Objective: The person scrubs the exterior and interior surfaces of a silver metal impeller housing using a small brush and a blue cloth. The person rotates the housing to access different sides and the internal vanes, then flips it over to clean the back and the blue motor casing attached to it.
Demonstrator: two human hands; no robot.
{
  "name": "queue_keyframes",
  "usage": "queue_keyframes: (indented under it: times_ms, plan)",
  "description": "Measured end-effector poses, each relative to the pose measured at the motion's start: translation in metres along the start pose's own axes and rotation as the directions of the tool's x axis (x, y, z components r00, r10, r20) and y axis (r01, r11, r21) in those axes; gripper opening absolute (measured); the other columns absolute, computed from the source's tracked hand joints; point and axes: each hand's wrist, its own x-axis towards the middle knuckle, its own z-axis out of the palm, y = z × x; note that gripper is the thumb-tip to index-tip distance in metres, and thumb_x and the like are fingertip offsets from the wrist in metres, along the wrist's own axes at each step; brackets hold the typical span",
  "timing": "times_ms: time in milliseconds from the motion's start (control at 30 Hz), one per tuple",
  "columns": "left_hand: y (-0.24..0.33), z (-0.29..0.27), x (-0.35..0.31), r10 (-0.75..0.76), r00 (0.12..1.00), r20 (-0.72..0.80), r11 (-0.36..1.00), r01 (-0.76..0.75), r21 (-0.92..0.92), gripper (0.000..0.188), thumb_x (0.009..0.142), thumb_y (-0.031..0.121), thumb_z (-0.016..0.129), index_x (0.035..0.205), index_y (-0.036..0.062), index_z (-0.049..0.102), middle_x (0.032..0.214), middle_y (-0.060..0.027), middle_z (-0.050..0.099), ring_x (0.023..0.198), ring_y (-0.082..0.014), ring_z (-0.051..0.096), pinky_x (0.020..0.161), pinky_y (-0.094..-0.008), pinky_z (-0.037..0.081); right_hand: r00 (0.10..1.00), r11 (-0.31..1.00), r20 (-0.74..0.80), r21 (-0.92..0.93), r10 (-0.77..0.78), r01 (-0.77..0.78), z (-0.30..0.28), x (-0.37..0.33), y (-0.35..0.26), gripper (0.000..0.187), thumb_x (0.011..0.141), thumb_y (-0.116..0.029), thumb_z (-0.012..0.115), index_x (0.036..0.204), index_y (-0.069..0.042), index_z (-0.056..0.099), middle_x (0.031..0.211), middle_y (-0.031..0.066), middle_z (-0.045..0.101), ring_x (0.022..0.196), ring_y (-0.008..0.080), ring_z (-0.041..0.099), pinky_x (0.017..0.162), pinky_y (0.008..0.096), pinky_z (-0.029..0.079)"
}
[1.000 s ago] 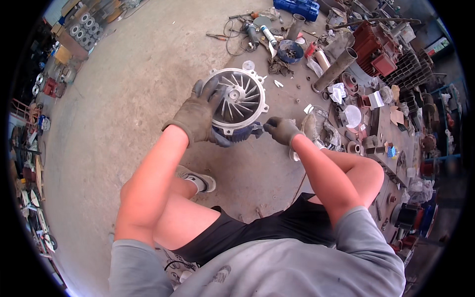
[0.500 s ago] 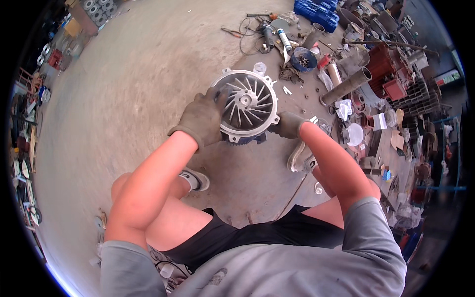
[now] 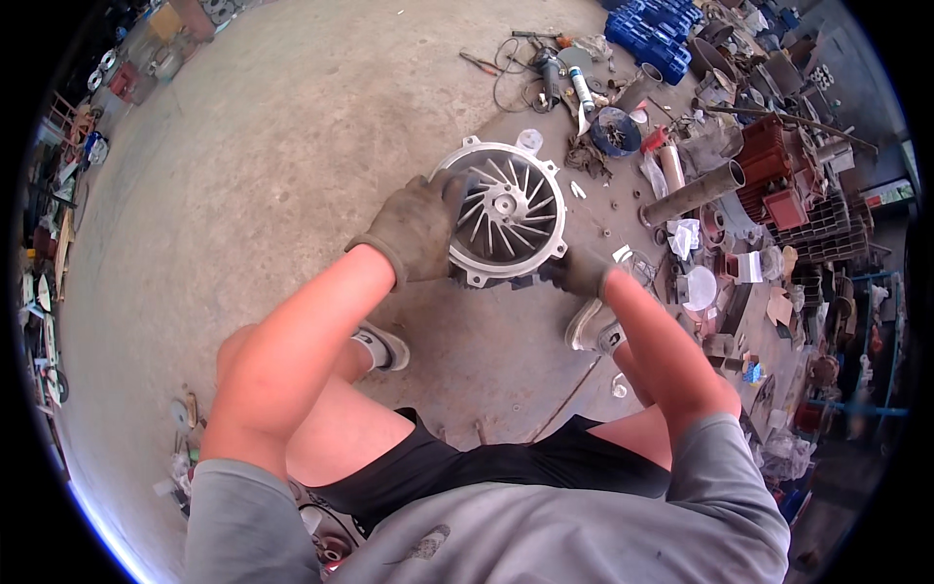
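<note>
A round metal housing (image 3: 556, 220) with lugs around its rim stands in front of me on the floor, face up. Inside it sits a silver bladed impeller (image 3: 504, 205) with a central hub. My left hand (image 3: 416, 232), in a grey-brown work glove, grips the housing's left rim, its fingers reaching over onto the blades. My right hand (image 3: 587, 271), gloved too, is closed at the lower right side of the housing, its fingertips partly hidden beside a dark part below the rim. A small clear round cup (image 3: 529, 141) is just beyond the housing.
An angle grinder (image 3: 548, 78) with its cable, a white tube (image 3: 581, 88) and a blue tub of small parts (image 3: 615, 131) lie farther off. A blue toolbox (image 3: 652, 37) stands behind them. Metal pipe (image 3: 693, 193) and scrap crowd the right. My shoes (image 3: 381, 347) flank the housing.
The whole view has shifted, so the floor and housing appear farther right. My right hand has slid lower along the housing's side. My left hand stays at the left rim.
</note>
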Motion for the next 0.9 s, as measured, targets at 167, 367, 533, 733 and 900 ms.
queue_keyframes:
  times_ms: [167,367,533,733,900]
  plan:
    - [0.006,-0.005,0.001,-0.007,1.0,-0.004,1.0,0.007,-0.004,0.101,0.089,0.033,0.082,0.169,-0.006,0.033,0.155,-0.0253,0.056,0.128,-0.0389,0.068,0.114,-0.0432,0.056,0.984,0.973,-0.18,0.226,0.003,0.038,0.061,-0.016,0.014,0.03,0.114,-0.033,0.063,0.116,-0.009,0.08,0.087,0.0073,0.076,0.076,0.0184,0.071,0.078,0.0387,0.059]
    - [0.005,-0.004,-0.003,0.003,0.999,-0.053,1.0,-0.003,-0.006,0.105,0.088,0.043,0.084,0.169,-0.0039,0.035,0.157,-0.0252,0.057,0.127,-0.0409,0.069,0.112,-0.0453,0.058,0.991,0.986,-0.133,0.166,0.0,0.022,0.047,-0.008,-0.001,0.034,0.113,-0.033,0.059,0.114,-0.007,0.08,0.09,0.0083,0.079,0.079,0.0192,0.074,0.08,0.0389,0.059]
    - [0.004,-0.007,-0.006,-0.022,1.0,0.005,0.999,0.022,-0.026,0.107,0.087,0.047,0.085,0.168,-0.002,0.036,0.153,-0.0256,0.059,0.124,-0.0402,0.071,0.109,-0.0471,0.06,0.98,0.593,-0.109,0.805,0.169,-0.013,0.106,0.005,0.015,0.026,0.111,-0.028,0.063,0.122,-0.01,0.077,0.082,0.0014,0.07,0.067,0.0138,0.06,0.06,0.0343,0.05]
    - [0.008,-0.009,0.004,-0.002,0.999,-0.034,1.0,0.001,-0.031,0.117,0.08,0.053,0.09,0.168,-0.0018,0.036,0.152,-0.0243,0.06,0.125,-0.0416,0.072,0.109,-0.0496,0.06,0.509,0.034,-0.207,0.944,0.835,0.328,0.23,0.096,-0.087,0.044,0.113,-0.049,0.06,0.138,-0.014,0.07,0.095,0.0039,0.07,0.061,0.0162,0.054,0.056,0.036,0.046]
    - [0.021,-0.015,-0.009,-0.086,0.995,0.059,0.996,0.085,0.019,0.111,0.084,0.039,0.086,0.17,-0.0053,0.031,0.146,-0.0278,0.061,0.115,-0.0418,0.075,0.1,-0.0481,0.064,0.6,0.262,-0.37,0.929,0.709,0.263,0.238,0.044,-0.075,0.042,0.117,-0.043,0.055,0.14,-0.01,0.068,0.093,0.0068,0.071,0.069,0.0173,0.061,0.063,0.035,0.049]
